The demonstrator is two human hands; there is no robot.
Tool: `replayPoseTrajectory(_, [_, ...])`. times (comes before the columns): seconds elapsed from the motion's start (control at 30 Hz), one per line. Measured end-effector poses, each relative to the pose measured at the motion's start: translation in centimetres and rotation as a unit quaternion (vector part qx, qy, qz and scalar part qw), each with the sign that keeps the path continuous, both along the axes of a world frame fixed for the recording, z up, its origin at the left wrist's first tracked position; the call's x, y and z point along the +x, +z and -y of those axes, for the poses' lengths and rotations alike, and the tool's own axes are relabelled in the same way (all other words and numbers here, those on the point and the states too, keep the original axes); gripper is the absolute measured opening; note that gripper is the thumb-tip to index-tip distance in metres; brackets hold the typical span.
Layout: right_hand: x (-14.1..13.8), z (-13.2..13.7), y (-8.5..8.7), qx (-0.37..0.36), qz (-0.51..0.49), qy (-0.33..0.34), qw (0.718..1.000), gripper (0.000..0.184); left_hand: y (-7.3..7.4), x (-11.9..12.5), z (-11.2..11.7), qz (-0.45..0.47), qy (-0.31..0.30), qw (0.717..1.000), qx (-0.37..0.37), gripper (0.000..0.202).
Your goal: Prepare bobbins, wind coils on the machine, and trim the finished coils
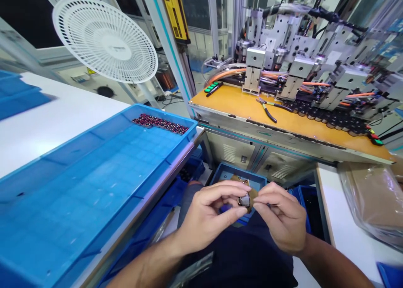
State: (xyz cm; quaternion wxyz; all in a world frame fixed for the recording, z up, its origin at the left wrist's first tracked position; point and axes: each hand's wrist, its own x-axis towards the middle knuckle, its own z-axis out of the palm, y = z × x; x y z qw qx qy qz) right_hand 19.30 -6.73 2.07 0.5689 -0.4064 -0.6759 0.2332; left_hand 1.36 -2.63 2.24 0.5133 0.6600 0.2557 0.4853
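Between the thumb and fingers of my left hand (210, 210) is a small round metal part (244, 200), silvery with a dark edge. My right hand (281, 214) is pinched closed right beside it; whatever its fingertips grip, perhaps the part's edge, is too small to make out. Both hands are over my lap. Below and behind them is a blue bin (225, 174) with a piece of cardboard and some small rings in it.
On the left a long blue tray (94, 153) carries many small dark-red and black parts (160, 124) at its far end. Pliers (267, 111) lie on the orange machine bench (220, 103). A white fan (107, 40) stands behind. Plastic-wrapped cardboard (374, 200) is at right.
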Motion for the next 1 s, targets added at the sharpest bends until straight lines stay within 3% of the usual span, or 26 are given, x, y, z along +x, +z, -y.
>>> replayPoseTrajectory(0.13, [3.0, 0.3, 0.3, -0.077, 0.011, -0.018, 0.997, 0.012, 0.3, -0.6, -0.4, -0.05, 0.032, 0.993, 0.098, 0.028])
replayPoseTrajectory(0.17, [4.0, 0.2, 0.9, -0.068, 0.035, -0.038, 0.996, 0.01, 0.5, -0.8, -0.5, -0.07, 0.035, 0.989, 0.128, 0.029])
replayPoseTrajectory(0.23, [5.4, 0.0, 2.4, 0.016, 0.137, -0.066, 0.988, 0.018, 0.8, -1.1, -0.7, -0.103, 0.03, 0.979, 0.174, 0.031])
replayPoseTrajectory(0.27, [5.8, -0.3, 3.4, 0.074, 0.212, -0.057, 0.973, 0.026, 0.9, -1.2, -0.7, -0.114, 0.023, 0.975, 0.191, 0.032])
replayPoseTrajectory(0.33, [5.6, -0.9, 5.0, 0.175, 0.367, 0.002, 0.914, 0.029, 1.0, -1.2, -0.6, -0.126, 0.011, 0.969, 0.211, 0.033])
replayPoseTrajectory(0.4, [4.7, -1.6, 5.8, 0.231, 0.456, 0.062, 0.857, 0.024, 1.0, -1.1, -0.5, -0.129, 0.003, 0.968, 0.217, 0.034])
replayPoseTrajectory(0.43, [4.1, -1.8, 5.9, 0.235, 0.477, 0.079, 0.844, 0.024, 1.0, -1.0, -0.4, -0.129, 0.002, 0.968, 0.213, 0.034])
replayPoseTrajectory(0.5, [3.0, -2.0, 5.7, 0.183, 0.466, 0.092, 0.86, 0.028, 0.9, -1.1, -0.3, -0.124, 0.005, 0.972, 0.199, 0.033])
replayPoseTrajectory(0.6, [2.1, -1.8, 5.4, -0.058, 0.342, 0.189, 0.919, 0.036, 0.7, -1.4, -0.2, -0.109, 0.006, 0.978, 0.178, 0.031])
replayPoseTrajectory(0.67, [2.5, -2.6, 5.7, -0.214, 0.254, 0.288, 0.898, 0.04, 0.5, -1.7, -0.2, -0.097, 0.003, 0.981, 0.17, 0.03])
replayPoseTrajectory(0.7, [2.9, -3.6, 6.0, -0.247, 0.239, 0.303, 0.889, 0.04, 0.5, -1.8, -0.2, -0.093, 0.004, 0.982, 0.166, 0.03])
replayPoseTrajectory(0.77, [4.1, -6.8, 6.7, -0.212, 0.303, 0.195, 0.909, 0.036, 0.3, -2.0, -0.3, -0.081, 0.017, 0.984, 0.157, 0.03])
replayPoseTrajectory(0.8, [4.9, -9.0, 7.0, -0.154, 0.355, 0.077, 0.919, 0.03, 0.2, -2.0, -0.3, -0.072, 0.027, 0.985, 0.151, 0.03])
replayPoseTrajectory(0.83, [5.8, -11.4, 7.3, -0.093, 0.428, -0.072, 0.896, 0.027, 0.1, -2.0, -0.4, -0.063, 0.04, 0.987, 0.145, 0.03])
replayPoseTrajectory(0.87, [6.6, -13.8, 7.4, -0.081, 0.448, -0.133, 0.88, 0.028, 0.1, -2.0, -0.4, -0.054, 0.052, 0.987, 0.14, 0.029])
replayPoseTrajectory(1.0, [9.2, -22.1, 6.7, -0.087, 0.501, -0.207, 0.836, 0.052, 0.1, -1.9, -0.7, -0.037, 0.087, 0.987, 0.133, 0.024])
